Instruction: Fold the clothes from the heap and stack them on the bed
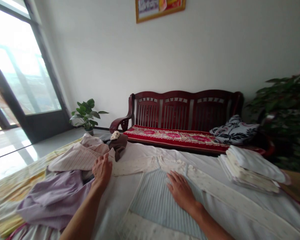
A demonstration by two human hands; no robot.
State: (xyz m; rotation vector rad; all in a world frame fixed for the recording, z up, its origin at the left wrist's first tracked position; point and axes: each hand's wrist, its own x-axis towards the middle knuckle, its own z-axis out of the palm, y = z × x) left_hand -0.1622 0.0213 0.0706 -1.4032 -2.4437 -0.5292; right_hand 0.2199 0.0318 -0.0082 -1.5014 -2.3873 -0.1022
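Under the spread right hand (pixel 181 192) lies the garment (pixel 152 203); left hand (pixel 102 170) grip unclear.

garment (pixel 152 200) lies between clothes heap (pixel 65 186) left, folded stack (pixel 252 166) right; bench (pixel 180 113) behind.

Both bare forearms reach forward from the lower edge of the view. The left hand (pixel 102 170) lies palm down, its fingers (pixel 107 159) bent at the tips, grip unclear. The right hand (pixel 181 191) lies flat, palm down, fingers (pixel 172 177) straight and slightly spread.
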